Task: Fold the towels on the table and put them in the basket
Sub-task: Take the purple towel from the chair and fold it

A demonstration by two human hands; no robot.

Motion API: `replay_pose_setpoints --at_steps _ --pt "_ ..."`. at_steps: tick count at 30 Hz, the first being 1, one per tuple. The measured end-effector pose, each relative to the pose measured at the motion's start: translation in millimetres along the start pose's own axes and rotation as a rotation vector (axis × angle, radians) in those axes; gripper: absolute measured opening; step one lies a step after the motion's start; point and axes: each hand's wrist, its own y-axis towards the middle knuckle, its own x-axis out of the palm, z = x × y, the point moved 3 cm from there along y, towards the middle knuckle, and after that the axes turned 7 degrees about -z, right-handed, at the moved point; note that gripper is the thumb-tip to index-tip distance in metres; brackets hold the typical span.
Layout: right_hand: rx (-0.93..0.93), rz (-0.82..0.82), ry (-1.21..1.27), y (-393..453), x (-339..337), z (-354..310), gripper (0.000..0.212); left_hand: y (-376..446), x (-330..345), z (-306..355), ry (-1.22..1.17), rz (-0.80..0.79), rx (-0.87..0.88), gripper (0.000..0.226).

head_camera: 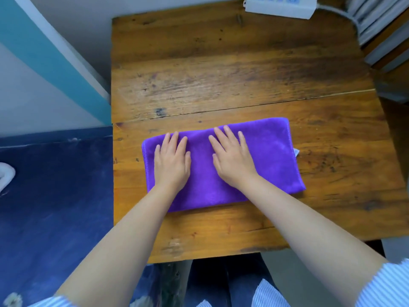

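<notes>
— Wooden planks are making up the table [232, 69], with a seam running across just beyond the purple towel [272, 160]. Where exactly is the towel lying?

— It is lying flat on the near half of the table, folded into a long rectangle and sitting a little askew, its right end farther back than its left. A small white tag is poking out at its right edge.

— And the person's hands?

— Both are pressing palm-down on the towel. The left hand [171, 161] is resting near the towel's left end, the right hand [232, 160] near its middle. Fingers on each are lying straight and slightly spread, gripping nothing.

— What is getting cut off?

— A white power strip [280, 5] is running out of the top edge at the table's far side, its cable curving toward stacked grey and brown things at the upper right that are too blurred to name. Something white [5, 177] is peeking in at the left edge over a dark blue surface; what it is cannot be told. Striped sleeves are showing only at the bottom corners.

— The towel's near edge?

— The forearms are covering parts of it.
</notes>
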Motion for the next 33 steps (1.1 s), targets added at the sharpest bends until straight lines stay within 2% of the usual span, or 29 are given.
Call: replay_pose_setpoints --at_steps 2,4,7,11,14,17,19,21,24,27,30,33 --pt "0.027 -0.113 -0.002 11.5 8.4 -1.0 0.052 2.8 9.8 -10.4 -0.003 -0.081 -0.109 0.063" --pt "0.058 -0.141 0.02 13.9 13.7 12.8 0.057 4.3 15.9 -20.6 0.006 -0.078 -0.138 0.061" --pt "0.205 -0.118 0.132 3.5 15.0 53.0 0.068 4.4 16.1 -29.2 -0.012 -0.086 -0.2 0.057" --pt "0.506 -0.082 0.205 -24.9 10.2 103.0 0.059 5.0 16.0 -29.2 -0.06 -0.098 -0.345 0.059" --pt "0.632 -0.092 0.291 -39.9 11.5 115.6 0.056 6.2 14.3 -29.6 -0.068 -0.143 -0.405 0.06" --pt "0.688 0.015 0.476 -63.8 8.3 116.3 0.059 8.7 6.6 -17.9 -0.041 -0.148 -0.41 0.059" --pt "0.669 0.129 0.632 -83.2 3.8 106.1 0.065 13.1 0.1 -5.3 -0.025 -0.106 -0.348 0.058" --pt "0.704 0.173 0.639 -102.2 1.2 97.3 0.065 22.4 -3.1 16.4 0.025 -0.093 -0.191 0.058" --pt "0.803 -0.019 0.616 -119.9 8.6 89.6 0.07 42.3 -4.4 64.7 0.05 -0.143 0.078 0.058" --pt "0.843 -0.071 0.656 -123.5 8.5 88.9 0.077 64.5 -3.6 124.4 0.061 -0.225 0.297 0.057" --pt "0.893 -0.093 0.747 -114.9 6.0 87.0 0.077 79.9 -2.1 168.1 0.098 -0.319 0.374 0.059" --pt "0.958 -0.154 0.76 -108.7 2.5 92.9 0.068 92.9 -5.5 195.3 0.091 -0.417 0.294 0.066"
